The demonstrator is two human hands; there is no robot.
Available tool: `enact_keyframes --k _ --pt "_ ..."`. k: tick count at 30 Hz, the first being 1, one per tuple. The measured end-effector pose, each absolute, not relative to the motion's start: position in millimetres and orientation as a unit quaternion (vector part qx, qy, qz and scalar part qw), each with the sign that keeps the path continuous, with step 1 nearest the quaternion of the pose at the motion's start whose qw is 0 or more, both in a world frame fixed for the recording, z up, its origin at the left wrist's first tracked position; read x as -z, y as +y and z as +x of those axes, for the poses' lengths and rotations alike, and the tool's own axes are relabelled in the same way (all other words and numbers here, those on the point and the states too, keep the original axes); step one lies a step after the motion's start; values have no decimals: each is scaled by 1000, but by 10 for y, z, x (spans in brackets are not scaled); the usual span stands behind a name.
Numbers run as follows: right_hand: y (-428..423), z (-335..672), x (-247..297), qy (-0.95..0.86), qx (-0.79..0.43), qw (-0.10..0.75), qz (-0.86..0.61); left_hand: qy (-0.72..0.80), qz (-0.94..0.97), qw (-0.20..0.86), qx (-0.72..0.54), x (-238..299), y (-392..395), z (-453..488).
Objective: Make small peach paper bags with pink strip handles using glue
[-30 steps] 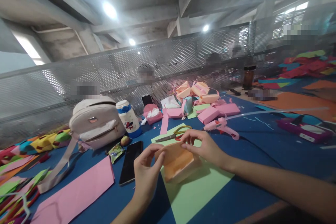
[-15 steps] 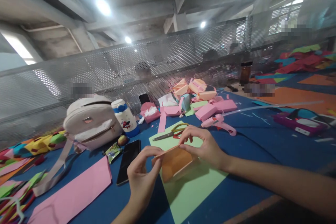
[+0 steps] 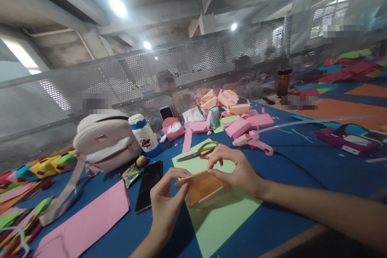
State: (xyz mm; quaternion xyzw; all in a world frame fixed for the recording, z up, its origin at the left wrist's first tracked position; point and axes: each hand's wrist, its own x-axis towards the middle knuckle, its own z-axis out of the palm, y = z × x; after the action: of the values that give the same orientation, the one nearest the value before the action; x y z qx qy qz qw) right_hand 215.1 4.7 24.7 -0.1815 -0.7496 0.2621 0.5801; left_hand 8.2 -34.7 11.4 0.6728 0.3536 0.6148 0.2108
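Observation:
An orange folded paper box [image 3: 205, 192] is held between both hands, its hollow inside facing me. My left hand [image 3: 168, 198] pinches the left end of its upper edge between thumb and fingers. Thumb and forefinger of my right hand [image 3: 234, 168] close on the same edge farther right. Beneath the box lies a light green sheet of paper [image 3: 213, 229]. Just behind my fingers, scissors [image 3: 193, 155] rest on that sheet, their handles partly hidden by my right hand. A pink glue gun [image 3: 254, 142] lies beyond the right hand.
Left of my hands are a black phone [image 3: 148, 187], pink paper [image 3: 87, 225], a snack packet [image 3: 131, 175], a white backpack [image 3: 104, 141] and a bottle [image 3: 144, 135]. Folded paper pieces [image 3: 231, 102] are heaped by the mesh partition [image 3: 193, 64]. A purple device [image 3: 347, 142] sits at right.
The paper box has tilted a little, so its opening looks flatter. My left hand has shifted slightly to the right, while my right hand keeps nearly the same place.

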Motion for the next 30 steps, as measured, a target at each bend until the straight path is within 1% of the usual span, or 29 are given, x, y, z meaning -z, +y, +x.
enact_keyframes --k 4,7,13,20,26,30 --pt "43 2154 -230 -758 -254 576 -171 360 679 243 -592 -97 -316 84" --pt "55 2156 -214 -763 -249 572 -167 367 677 241 -590 -99 -318 75" --pt "84 2165 -172 -766 -238 574 -162 347 708 194 -583 -110 -332 43" --pt "66 2162 -189 -774 -197 586 -141 316 741 133 -577 -133 -348 29" --pt "50 2161 -211 -778 -181 585 -143 313 750 107 -573 -159 -370 43" --pt "46 2160 -216 -777 -185 584 -145 315 752 109 -569 -170 -379 53"
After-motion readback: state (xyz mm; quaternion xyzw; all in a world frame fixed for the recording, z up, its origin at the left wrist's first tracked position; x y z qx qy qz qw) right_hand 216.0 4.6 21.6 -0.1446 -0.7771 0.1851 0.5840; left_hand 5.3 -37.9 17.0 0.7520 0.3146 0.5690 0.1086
